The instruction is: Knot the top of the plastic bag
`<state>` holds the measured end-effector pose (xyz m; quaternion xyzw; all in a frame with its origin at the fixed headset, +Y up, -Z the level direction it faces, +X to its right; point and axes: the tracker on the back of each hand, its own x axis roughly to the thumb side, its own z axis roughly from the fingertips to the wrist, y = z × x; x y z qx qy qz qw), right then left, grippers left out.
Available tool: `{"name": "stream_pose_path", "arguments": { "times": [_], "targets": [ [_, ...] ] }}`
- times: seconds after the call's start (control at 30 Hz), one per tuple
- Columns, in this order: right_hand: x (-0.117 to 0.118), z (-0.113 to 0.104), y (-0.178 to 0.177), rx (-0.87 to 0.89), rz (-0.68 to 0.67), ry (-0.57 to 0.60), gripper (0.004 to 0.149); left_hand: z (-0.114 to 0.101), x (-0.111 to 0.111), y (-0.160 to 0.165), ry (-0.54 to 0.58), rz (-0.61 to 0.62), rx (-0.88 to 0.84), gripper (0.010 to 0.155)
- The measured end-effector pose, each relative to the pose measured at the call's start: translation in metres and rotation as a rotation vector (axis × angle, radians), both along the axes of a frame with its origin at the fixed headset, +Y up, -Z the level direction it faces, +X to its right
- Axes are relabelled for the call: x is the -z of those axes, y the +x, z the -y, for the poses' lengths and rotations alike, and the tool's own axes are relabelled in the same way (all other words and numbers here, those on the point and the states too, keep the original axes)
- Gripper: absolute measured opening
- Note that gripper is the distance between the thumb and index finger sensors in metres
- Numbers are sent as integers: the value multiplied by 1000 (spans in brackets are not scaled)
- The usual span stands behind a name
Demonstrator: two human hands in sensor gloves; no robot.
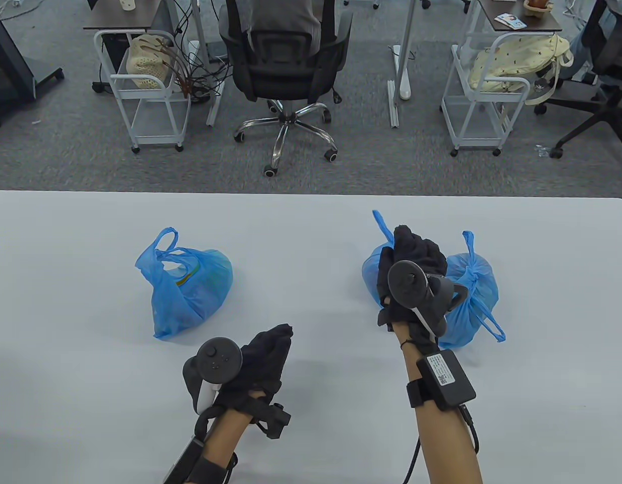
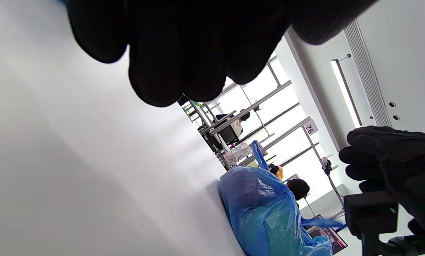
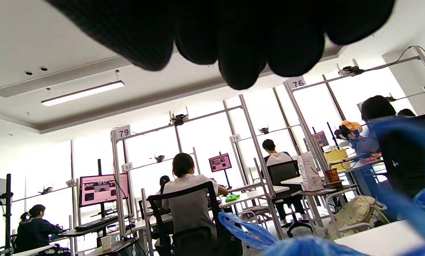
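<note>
Three blue plastic bags lie on the white table [image 1: 311,222]. The left bag [image 1: 187,287] has loose, untied handles. The right bag [image 1: 474,295] has a knot at its top. The middle bag [image 1: 374,269] lies under my right hand [image 1: 416,249], one handle sticking up past the fingers. In the right wrist view the fingers [image 3: 241,53] hang free above the blue plastic [image 3: 305,247] and hold nothing. My left hand [image 1: 268,350] is empty, over the table between the left and middle bags. The left wrist view shows its fingers [image 2: 184,53], the middle bag [image 2: 265,213] and my right hand [image 2: 393,167].
Beyond the table's far edge stand an office chair [image 1: 285,65] and two white carts [image 1: 139,96] [image 1: 485,96] on grey carpet.
</note>
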<state>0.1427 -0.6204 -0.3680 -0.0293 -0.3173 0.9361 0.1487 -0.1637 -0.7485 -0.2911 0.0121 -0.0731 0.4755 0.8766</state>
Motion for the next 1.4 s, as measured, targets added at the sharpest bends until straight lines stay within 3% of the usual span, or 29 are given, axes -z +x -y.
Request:
{"name": "stream_pose_path", "arguments": {
  "times": [0.23, 0.43, 0.63, 0.97, 1.13, 1.4],
  "targets": [
    [-38, -31, -25, 4, -139, 91, 53, -3, -1, -8, 27, -30, -20, 55],
    [-75, -33, -53, -47, -253, 156, 53, -6, -2, -10, 49, -40, -11, 55],
    [-97, 0, -76, -80, -312, 146, 53, -7, -3, -12, 75, -47, 12, 55],
    [-92, 74, -84, -129, -346, 18, 54, -5, -2, -12, 90, -53, 60, 55],
    [-92, 90, -81, -233, -326, -22, 56, -1, -1, -10, 83, -55, 91, 55],
    [-90, 102, -76, -238, -319, -98, 60, 6, -1, -7, 69, -71, 144, 52]
  ]
}}
